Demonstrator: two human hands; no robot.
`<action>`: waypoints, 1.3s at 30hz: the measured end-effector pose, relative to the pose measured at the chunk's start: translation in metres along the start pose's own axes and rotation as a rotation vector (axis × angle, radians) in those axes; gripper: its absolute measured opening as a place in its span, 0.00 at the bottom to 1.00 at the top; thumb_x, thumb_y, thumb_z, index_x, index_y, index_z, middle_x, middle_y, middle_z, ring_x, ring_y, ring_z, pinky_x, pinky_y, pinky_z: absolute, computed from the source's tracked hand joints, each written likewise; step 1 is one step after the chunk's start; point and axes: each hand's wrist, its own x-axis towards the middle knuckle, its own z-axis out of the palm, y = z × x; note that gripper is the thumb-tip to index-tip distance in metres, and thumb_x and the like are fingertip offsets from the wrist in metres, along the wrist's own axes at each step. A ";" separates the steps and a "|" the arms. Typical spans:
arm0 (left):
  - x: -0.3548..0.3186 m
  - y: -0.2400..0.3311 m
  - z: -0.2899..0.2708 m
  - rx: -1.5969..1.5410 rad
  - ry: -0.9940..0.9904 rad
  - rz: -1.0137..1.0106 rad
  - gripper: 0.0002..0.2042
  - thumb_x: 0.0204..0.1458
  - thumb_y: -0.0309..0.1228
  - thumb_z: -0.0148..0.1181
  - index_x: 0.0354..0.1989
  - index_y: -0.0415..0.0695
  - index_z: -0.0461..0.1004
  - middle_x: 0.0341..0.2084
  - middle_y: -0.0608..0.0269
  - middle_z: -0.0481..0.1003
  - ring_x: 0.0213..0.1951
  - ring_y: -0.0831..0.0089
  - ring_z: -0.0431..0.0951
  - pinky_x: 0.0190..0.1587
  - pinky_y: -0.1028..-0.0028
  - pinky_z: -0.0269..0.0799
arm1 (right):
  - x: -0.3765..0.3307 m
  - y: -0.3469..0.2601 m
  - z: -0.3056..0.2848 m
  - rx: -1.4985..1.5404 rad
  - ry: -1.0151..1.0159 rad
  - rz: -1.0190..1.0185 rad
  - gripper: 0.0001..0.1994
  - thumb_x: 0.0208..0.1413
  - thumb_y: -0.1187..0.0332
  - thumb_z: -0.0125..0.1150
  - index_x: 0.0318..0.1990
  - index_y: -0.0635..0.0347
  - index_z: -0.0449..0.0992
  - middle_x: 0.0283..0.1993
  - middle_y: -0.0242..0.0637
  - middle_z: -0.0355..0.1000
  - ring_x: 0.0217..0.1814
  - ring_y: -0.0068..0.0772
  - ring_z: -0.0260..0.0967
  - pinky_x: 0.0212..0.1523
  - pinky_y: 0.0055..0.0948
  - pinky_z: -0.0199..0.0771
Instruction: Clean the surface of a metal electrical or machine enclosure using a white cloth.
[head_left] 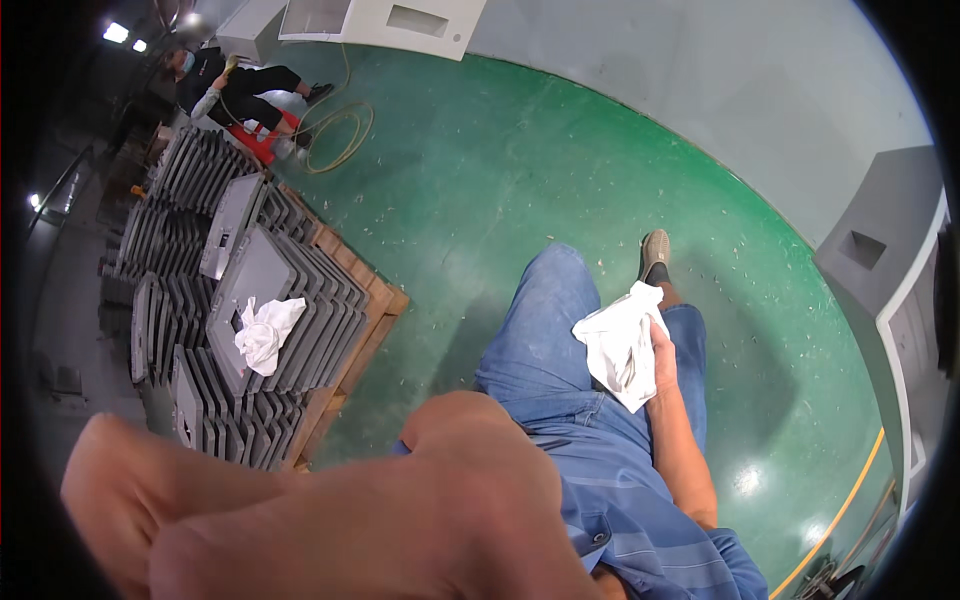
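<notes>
In my right hand (663,358) is a white cloth (622,345), bunched and hanging over my lap, with the fingers closed round its right edge. My left hand (330,510) is raised very close to the camera and fills the lower left, large and smeared. How its fingers lie, and whether they hold anything, I cannot make out. A second white cloth (266,335) lies crumpled on the top grey panel (255,270) of a stack to my left, apart from both hands.
Several stacks of grey panels (200,170) stand on a wooden pallet (385,300) to the left. A person (245,85) in dark clothes sits at the far left by a coiled yellow hose (340,140). Grey-white housings (410,20) stand far ahead, with another housing (870,230) at right.
</notes>
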 end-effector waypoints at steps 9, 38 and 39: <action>0.003 -0.003 0.005 -0.013 -0.012 0.003 0.10 0.49 0.20 0.56 0.34 0.38 0.60 0.44 0.64 0.52 0.42 0.77 0.66 0.37 0.76 0.85 | -0.009 -0.005 0.011 0.014 0.011 0.028 0.19 0.64 0.61 0.47 0.58 0.61 0.68 0.51 0.41 0.75 0.49 0.40 0.76 0.49 0.38 0.79; 0.010 -0.022 0.021 0.018 0.091 0.056 0.14 0.48 0.31 0.59 0.39 0.37 0.66 0.41 0.60 0.62 0.42 0.66 0.74 0.40 0.67 0.82 | -0.001 -0.002 -0.001 -0.089 0.033 0.000 0.21 0.65 0.61 0.45 0.60 0.62 0.67 0.52 0.43 0.74 0.51 0.41 0.75 0.50 0.38 0.79; 0.011 -0.022 0.022 0.030 0.084 0.050 0.14 0.48 0.31 0.59 0.39 0.37 0.66 0.41 0.60 0.62 0.41 0.66 0.74 0.41 0.67 0.82 | 0.003 -0.003 0.004 -0.095 0.006 0.015 0.21 0.65 0.61 0.45 0.60 0.62 0.67 0.52 0.43 0.74 0.50 0.41 0.75 0.49 0.39 0.79</action>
